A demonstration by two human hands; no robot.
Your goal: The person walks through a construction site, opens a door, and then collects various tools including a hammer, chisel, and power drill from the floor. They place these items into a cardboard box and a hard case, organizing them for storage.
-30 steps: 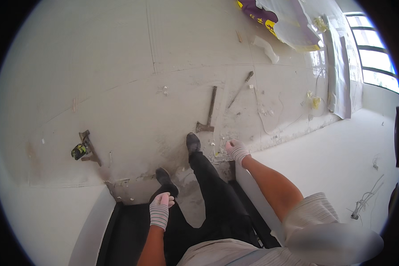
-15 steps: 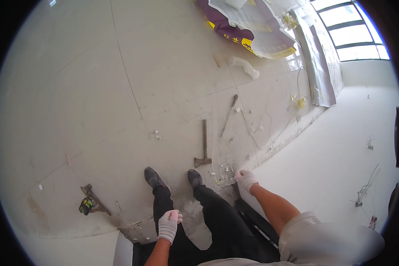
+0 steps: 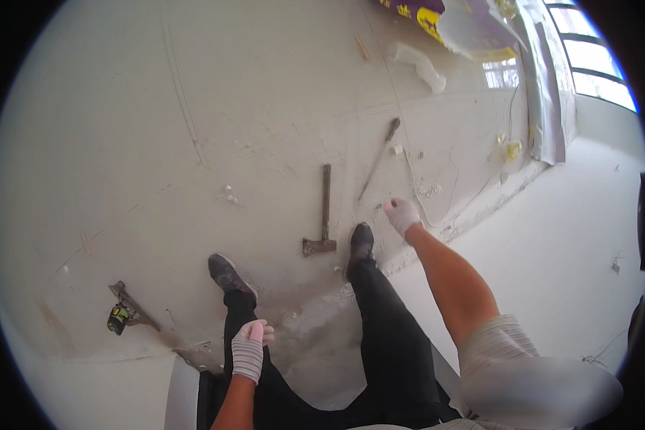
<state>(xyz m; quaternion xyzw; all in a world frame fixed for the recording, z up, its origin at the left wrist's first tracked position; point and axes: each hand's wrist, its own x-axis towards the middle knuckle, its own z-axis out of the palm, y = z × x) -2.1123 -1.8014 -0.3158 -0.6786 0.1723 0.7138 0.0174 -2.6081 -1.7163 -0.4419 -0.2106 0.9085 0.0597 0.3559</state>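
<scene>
Both my hands wear pale striped gloves. My left hand (image 3: 250, 349) is closed in front of my left thigh, thumb on top, with nothing seen sticking out. My right hand (image 3: 401, 215) is curled into a loose fist, held out over the floor beyond my right shoe (image 3: 362, 240); nothing shows in it. A hatchet (image 3: 326, 204) with a dirty head lies left of that hand, its handle pointing away from me. Farther off, nearest the right hand, lies a long thin rod tool with a dark handle (image 3: 393, 129). Neither hand touches these tools.
At the lower left lies a green and black power tool (image 3: 120, 317) against a long dark piece (image 3: 136, 304). White rubble (image 3: 229, 195), a bent white pipe (image 3: 419, 66) and a purple and yellow sheet (image 3: 473, 32) are ahead. A white wall (image 3: 523, 258) runs along the right.
My right foot has stepped forward and right, past the hatchet head. My right hand has moved forward, away from the dark opening by the wall. The whole view has shifted with me.
</scene>
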